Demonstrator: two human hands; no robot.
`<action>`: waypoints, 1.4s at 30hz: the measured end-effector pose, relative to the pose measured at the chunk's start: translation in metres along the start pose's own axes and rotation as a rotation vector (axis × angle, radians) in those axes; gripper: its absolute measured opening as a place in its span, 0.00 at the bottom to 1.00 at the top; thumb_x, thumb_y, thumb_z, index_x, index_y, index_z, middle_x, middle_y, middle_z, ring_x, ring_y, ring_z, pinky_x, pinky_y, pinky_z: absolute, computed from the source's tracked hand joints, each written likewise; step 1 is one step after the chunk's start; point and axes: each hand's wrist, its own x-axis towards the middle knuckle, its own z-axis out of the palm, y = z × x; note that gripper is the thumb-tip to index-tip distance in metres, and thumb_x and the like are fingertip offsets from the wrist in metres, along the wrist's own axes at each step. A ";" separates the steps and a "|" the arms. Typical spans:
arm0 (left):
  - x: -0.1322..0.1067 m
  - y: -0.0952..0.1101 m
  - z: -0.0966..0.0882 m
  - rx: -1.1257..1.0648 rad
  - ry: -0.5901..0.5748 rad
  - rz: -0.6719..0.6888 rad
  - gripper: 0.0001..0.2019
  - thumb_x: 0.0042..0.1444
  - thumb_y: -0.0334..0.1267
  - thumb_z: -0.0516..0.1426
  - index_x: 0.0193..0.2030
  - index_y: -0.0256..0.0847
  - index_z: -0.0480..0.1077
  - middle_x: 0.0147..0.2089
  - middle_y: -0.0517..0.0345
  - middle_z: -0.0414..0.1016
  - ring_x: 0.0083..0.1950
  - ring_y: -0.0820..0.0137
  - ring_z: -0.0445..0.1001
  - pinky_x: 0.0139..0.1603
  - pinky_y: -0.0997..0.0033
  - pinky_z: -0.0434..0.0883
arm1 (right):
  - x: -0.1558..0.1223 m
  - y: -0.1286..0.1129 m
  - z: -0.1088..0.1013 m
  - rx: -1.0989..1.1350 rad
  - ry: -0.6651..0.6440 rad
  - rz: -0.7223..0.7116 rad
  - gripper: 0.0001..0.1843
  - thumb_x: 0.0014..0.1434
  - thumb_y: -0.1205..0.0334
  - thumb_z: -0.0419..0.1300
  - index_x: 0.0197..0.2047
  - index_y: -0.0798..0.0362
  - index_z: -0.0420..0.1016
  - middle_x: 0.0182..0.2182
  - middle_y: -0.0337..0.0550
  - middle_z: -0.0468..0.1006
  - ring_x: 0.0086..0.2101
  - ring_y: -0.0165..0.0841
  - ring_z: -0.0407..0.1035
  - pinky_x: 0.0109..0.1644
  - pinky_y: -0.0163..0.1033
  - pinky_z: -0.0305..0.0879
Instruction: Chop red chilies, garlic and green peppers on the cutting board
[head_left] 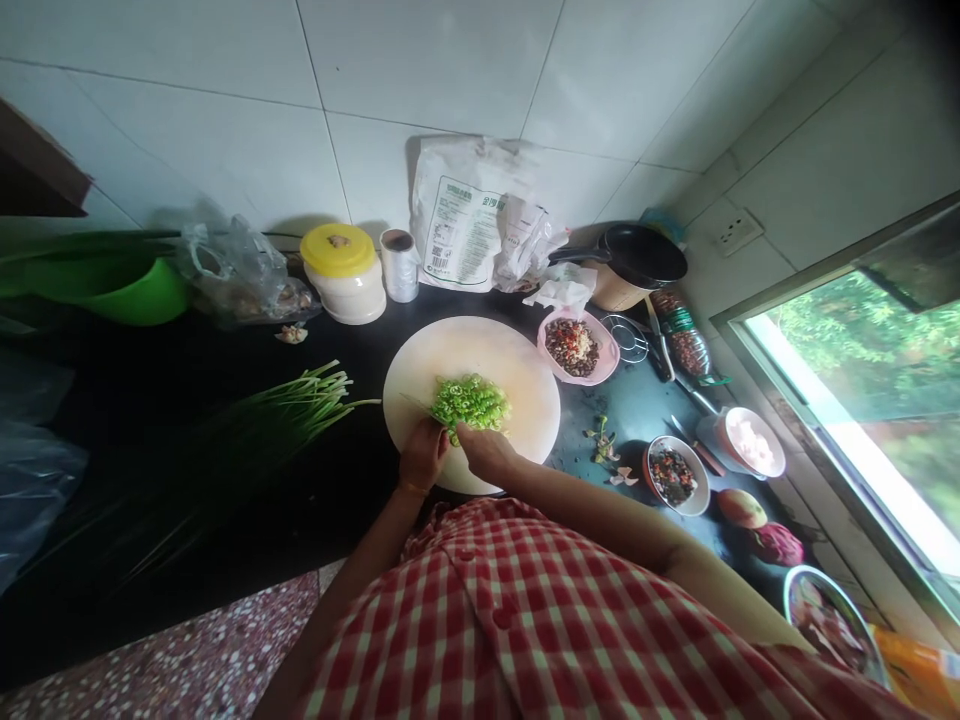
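Note:
A round cutting board (517, 360) lies on the dark counter below me. Finely chopped scallions (470, 400) form a green heap in its middle. My left hand (424, 457) is closed at the board's front edge, just left of the heap; what its fingers pinch is too small to make out. Right beside it, my right hand (486, 455) is curled closed against the near side of the heap, and whatever it grips is hidden. The two hands almost touch. Left of the board lies a bunch of uncut scallions (300, 405), pale ends towards the board.
Behind the board stand a yellow-lidded jar (343, 275), a plastic roll (400, 265) and a white bag (461, 225). To the right are a pink bowl (600, 372), a pan (643, 255), a small bowl (699, 490) and a dragon fruit (780, 543). A green basin (150, 290) sits far left.

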 end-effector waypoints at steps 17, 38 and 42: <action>-0.002 0.001 -0.001 -0.002 0.030 -0.048 0.11 0.59 0.38 0.47 0.39 0.40 0.68 0.35 0.51 0.70 0.39 0.65 0.69 0.42 0.63 0.68 | 0.002 0.004 0.001 0.022 0.038 -0.006 0.18 0.55 0.73 0.47 0.50 0.54 0.57 0.36 0.49 0.75 0.37 0.38 0.71 0.33 0.37 0.62; -0.003 -0.001 0.000 0.014 0.052 -0.030 0.11 0.59 0.37 0.46 0.38 0.40 0.68 0.36 0.50 0.70 0.40 0.65 0.68 0.41 0.63 0.67 | -0.007 0.003 0.004 0.026 0.044 -0.030 0.19 0.52 0.72 0.49 0.49 0.55 0.58 0.35 0.48 0.75 0.36 0.39 0.71 0.33 0.38 0.62; -0.003 -0.001 0.001 0.027 0.073 -0.030 0.11 0.59 0.38 0.46 0.35 0.39 0.68 0.33 0.52 0.69 0.38 0.65 0.68 0.40 0.64 0.68 | 0.003 -0.002 0.008 0.032 0.054 -0.006 0.17 0.55 0.73 0.47 0.49 0.55 0.58 0.35 0.48 0.75 0.37 0.37 0.71 0.34 0.37 0.62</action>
